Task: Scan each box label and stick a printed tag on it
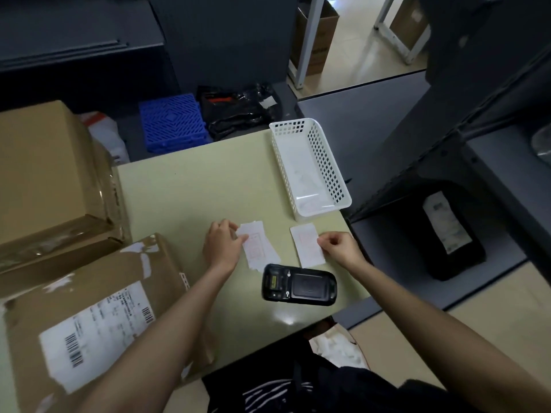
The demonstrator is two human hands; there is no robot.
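Pale green tabletop [190, 186], seen from above. One printed tag [307, 245] is pinched at its right edge by the right hand [340, 248]; a second tag strip [259, 248] is held under the curled fingers of the left hand [222, 244] — both lie flat beyond the face-down handheld scanner [298, 286]. A labelled cardboard box [89, 317] rests at left.

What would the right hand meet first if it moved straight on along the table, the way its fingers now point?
Probably nothing new: the right hand points left onto the paper tag that it already pinches. Beyond that, likely the other tags under the left hand.
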